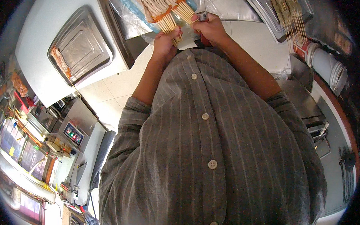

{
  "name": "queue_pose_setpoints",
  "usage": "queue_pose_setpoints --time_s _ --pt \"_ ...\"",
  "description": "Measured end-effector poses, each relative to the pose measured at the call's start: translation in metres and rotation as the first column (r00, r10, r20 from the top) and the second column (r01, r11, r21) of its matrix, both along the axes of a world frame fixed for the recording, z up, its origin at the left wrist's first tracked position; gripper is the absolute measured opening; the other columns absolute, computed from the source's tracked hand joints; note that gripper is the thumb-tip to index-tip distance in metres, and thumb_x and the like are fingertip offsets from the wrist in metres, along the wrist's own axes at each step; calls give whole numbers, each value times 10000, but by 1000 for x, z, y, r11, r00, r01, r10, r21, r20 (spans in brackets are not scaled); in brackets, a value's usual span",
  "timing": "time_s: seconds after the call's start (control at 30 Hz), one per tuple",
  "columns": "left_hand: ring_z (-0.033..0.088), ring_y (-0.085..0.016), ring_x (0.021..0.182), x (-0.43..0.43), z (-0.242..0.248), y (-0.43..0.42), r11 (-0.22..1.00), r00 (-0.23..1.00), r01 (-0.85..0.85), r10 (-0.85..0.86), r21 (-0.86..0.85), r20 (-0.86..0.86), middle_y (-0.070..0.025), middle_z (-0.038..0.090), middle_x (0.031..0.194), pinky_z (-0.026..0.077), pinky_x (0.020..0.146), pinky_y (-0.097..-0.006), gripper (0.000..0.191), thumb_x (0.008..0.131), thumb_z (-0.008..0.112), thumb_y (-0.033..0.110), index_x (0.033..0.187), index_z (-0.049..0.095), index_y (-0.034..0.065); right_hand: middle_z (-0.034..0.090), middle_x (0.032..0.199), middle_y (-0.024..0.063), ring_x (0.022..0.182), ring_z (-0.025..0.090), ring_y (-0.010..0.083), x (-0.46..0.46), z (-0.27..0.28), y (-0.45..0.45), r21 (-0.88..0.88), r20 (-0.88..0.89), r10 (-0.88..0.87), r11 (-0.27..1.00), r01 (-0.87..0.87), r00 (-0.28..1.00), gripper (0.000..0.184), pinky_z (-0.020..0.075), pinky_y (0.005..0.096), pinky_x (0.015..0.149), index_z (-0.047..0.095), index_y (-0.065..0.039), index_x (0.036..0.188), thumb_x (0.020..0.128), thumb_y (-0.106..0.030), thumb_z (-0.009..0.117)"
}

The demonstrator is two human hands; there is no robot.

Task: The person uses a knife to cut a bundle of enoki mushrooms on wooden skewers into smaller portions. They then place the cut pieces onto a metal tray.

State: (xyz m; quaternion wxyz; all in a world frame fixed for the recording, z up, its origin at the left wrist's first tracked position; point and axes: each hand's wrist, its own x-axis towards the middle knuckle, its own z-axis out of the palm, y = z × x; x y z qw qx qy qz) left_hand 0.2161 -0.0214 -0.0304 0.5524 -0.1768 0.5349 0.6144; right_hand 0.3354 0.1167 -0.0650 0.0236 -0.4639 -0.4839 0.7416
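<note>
At the top of the view, skewered pale meat strips (149, 1) lie side by side in rows over blue and clear plastic. Their bare wooden sticks point towards me. My left hand (167, 41) is closed around the ends of one bundle of wooden skewer sticks (168, 25). Just to its right, my right hand (210, 27) grips the ends of a second bundle of sticks (184, 12). A small metal object (202, 16) shows at the right hand's fingers; its kind is unclear.
A metal tray (82, 46) with one meat skewer (60, 62) rests on a white surface (37, 31) at left. At upper right, another metal tray (277, 35) holds darker skewers (284, 8), near a white plastic bucket (326, 63). A lit control panel (73, 134) is at lower left.
</note>
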Motion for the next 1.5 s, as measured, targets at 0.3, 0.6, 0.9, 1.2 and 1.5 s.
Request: queue_pose_setpoints --time_s 0.3,0.6,0.9,1.2,1.5 --pt "620 -168 779 -1 -1 -2 1000 1000 19 -19 -2 -10 -50 649 856 496 753 -302 120 885 658 69 990 623 23 626 767 43 632 559 119 1 1 1 24 -20 9 1000 -8 1000 149 450 273 580 623 -23 906 773 -22 691" --pt "620 -170 757 -1 -1 -1 1000 1000 -1 2 -2 29 -54 653 835 498 734 -306 109 885 664 84 974 633 28 618 757 43 628 552 124 0 1 3 7 -13 19 1000 -19 1000 139 441 280 574 626 -24 902 778 -13 688" --pt "619 -166 740 -2 -2 -2 1000 1000 13 -13 -6 -14 -60 658 823 494 721 -298 92 885 663 77 956 643 22 607 699 46 463 497 118 -1 3 3 19 -89 -2 1000 3 996 198 379 300 404 615 -41 937 766 -98 698" --pt "620 -173 755 -3 1 -1 1000 1000 -11 11 -27 19 -68 657 836 495 732 -305 107 881 663 66 969 642 9 610 667 80 401 520 146 1 -12 3 94 -88 16 996 -8 996 256 403 324 337 608 -13 923 750 -165 719" --pt "621 -172 779 -4 -3 -4 1000 1000 10 -10 4 1 -62 659 861 496 754 -304 121 880 667 68 982 642 8 620 692 91 407 523 146 5 -20 4 82 -116 17 997 -7 993 273 410 324 342 610 -7 935 754 -179 720"
